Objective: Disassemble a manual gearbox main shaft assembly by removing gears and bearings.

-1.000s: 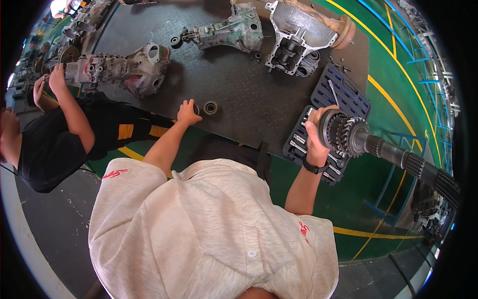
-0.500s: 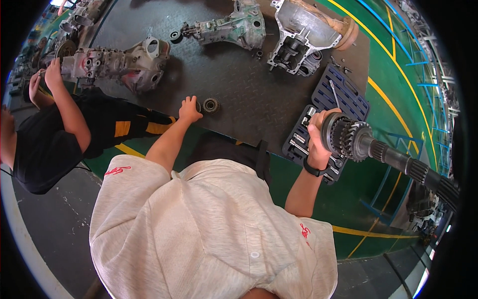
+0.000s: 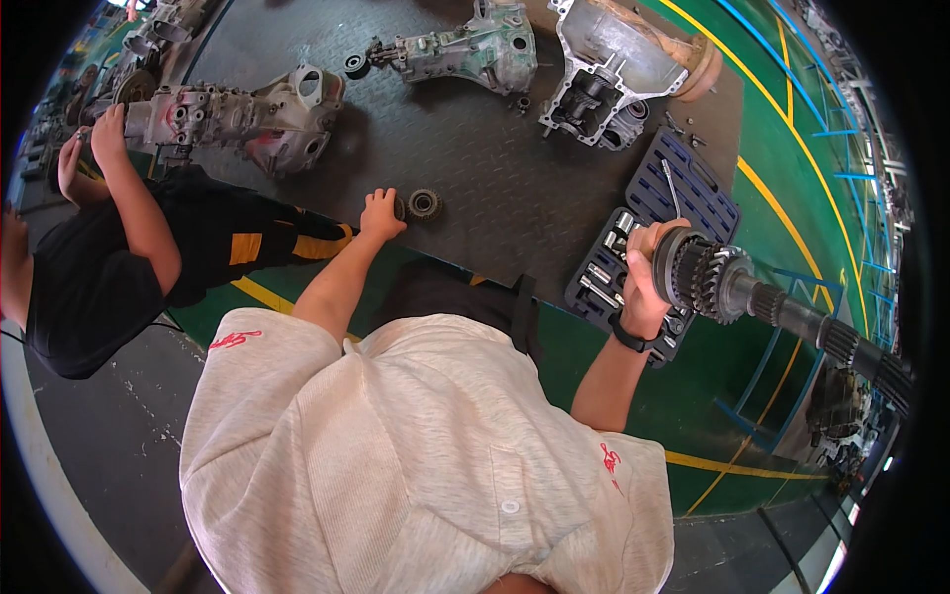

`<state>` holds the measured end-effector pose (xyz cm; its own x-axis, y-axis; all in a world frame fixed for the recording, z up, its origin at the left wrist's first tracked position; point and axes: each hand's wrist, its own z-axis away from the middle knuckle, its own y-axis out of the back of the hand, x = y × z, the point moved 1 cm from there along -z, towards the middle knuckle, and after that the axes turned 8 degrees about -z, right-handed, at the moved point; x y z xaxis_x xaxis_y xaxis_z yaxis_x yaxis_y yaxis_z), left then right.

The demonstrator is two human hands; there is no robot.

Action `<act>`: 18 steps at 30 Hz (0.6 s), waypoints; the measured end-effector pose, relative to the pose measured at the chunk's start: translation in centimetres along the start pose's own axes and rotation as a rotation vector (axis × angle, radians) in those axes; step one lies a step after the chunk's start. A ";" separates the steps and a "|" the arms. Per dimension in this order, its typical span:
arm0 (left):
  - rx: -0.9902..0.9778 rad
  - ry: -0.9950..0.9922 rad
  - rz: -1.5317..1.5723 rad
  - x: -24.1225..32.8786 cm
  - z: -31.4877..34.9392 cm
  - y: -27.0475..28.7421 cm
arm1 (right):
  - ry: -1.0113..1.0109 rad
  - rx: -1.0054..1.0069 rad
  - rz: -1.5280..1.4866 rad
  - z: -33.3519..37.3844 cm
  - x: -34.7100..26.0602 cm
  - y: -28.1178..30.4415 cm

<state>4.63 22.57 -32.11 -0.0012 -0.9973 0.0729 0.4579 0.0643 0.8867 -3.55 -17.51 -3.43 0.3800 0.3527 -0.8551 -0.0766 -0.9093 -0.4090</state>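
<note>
My right hand (image 3: 648, 262), with a black band on its wrist, grips a long metal transmission gear shaft (image 3: 727, 282) by the end with the gears. The splined shaft slants down to the right, held up off the table. At the table's near edge, my left hand (image 3: 380, 213) is closed round a small dark gear (image 3: 400, 209), mostly hidden by my fingers. Touching or just beside it on the right lies another toothed gear (image 3: 425, 205). Below my right hand, a dark open socket set case (image 3: 604, 272) holds shiny sockets, with a slim metal tool (image 3: 672, 188) lying across its lid.
A dark metal-topped table (image 3: 475, 158) carries an open gearbox housing (image 3: 604, 89), a greenish gearbox casing (image 3: 475, 54) and a grey gearbox (image 3: 237, 119). A bearing ring (image 3: 355, 65) lies near the casing. Another person in black (image 3: 109, 257) works at the left.
My view has shifted slightly, and the gear shaft in my right hand has turned or tilted a little. My left hand stays at the small gear.
</note>
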 end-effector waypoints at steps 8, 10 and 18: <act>0.264 -0.192 0.006 3.0 1.6 2.5 | -0.121 -0.157 0.230 1.6 0.1 2.3; 0.270 -0.411 0.041 4.1 0.8 2.4 | -0.128 -0.140 0.297 1.9 0.7 2.6; -0.015 -0.320 -0.153 6.0 -1.7 0.4 | -0.168 -0.156 0.395 3.3 0.9 3.2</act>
<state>6.32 16.56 -32.09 -0.3484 -0.9339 0.0809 0.4440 -0.0884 0.8916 -6.50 -19.33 -6.58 0.1940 -0.0084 -0.9810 -0.0407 -0.9992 0.0005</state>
